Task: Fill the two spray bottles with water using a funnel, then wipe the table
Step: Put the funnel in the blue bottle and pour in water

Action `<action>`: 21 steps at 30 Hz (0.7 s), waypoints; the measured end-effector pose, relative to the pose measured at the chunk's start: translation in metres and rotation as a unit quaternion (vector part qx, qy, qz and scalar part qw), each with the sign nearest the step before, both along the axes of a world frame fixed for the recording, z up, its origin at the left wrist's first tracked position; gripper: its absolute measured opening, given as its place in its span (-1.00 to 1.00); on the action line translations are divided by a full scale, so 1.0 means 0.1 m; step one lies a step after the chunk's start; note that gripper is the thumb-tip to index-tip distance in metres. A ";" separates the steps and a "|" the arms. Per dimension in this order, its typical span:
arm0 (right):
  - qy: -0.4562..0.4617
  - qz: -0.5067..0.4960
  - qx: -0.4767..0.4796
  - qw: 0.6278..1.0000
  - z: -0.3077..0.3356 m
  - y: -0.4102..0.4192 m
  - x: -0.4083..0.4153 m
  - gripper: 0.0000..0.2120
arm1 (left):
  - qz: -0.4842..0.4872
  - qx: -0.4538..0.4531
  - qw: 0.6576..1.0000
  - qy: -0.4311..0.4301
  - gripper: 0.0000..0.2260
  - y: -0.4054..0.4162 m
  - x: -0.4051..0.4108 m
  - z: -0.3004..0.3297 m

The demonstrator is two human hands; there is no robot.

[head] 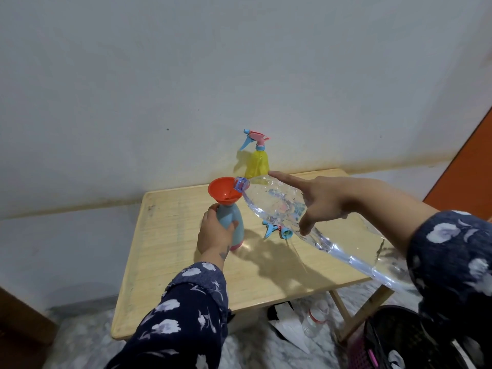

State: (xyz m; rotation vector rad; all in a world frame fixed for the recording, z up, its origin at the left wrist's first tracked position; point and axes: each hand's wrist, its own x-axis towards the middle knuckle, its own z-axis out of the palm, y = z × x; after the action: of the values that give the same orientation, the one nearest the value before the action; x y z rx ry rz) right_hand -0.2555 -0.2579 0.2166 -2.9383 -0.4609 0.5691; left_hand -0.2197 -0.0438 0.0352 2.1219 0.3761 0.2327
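Two hands share this pour. Our left hand [217, 230] is wrapped around the blue spray bottle [231, 222], which stands upright on the tabletop [170, 265] with the orange funnel [223, 191] seated in its neck. The fingers [234, 225] there are closed on the bottle's body, thumb on the near side.

Our right hand [323, 201] holds the large clear water bottle [282, 206] from above. Its long axis runs from low at our right up toward the left, with its open mouth at the funnel's right rim, apparently just inside the cone. That is the relation the coming move turns on: the mouth must stay over the cone while the body tilts. The right fingers are partly spread; the index finger [285, 179] lies straight along the top of the bottle and the thumb presses its near side, so the grip looks loose rather than a full wrap.

Water shows in the clear bottle; we cannot tell whether it is flowing, nor how full the blue bottle is.

Behind the funnel stands the yellow spray bottle [257, 166], its spray head on. A loose spray head [277, 230] lies on the tabletop beneath the water bottle, presumably the blue bottle's. We judge the filling under way and the wiping not yet begun.
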 end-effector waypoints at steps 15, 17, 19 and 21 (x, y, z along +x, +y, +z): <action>0.005 -0.007 -0.010 1.000 0.06 0.02 0.02 0.09 | 0.000 -0.003 1.000 0.001 -0.50 0.00 0.01 0.00; 0.004 -0.006 -0.012 1.000 0.07 0.02 0.02 0.09 | 0.000 -0.004 1.000 0.002 -0.50 0.00 0.01 0.00; 0.002 -0.003 -0.014 1.000 0.07 0.03 0.02 0.09 | 0.001 -0.004 1.000 0.004 -0.50 0.00 0.01 0.00; 0.004 -0.002 -0.014 1.000 0.07 0.04 0.02 0.09 | 0.002 -0.001 1.000 0.006 -0.49 0.00 0.01 0.00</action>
State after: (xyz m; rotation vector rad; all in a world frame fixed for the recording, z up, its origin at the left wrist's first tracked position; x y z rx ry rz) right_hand -0.2536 -0.2541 0.2238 -2.9614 -0.4512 0.5911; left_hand -0.2186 -0.0437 0.0356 2.1213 0.3882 0.2217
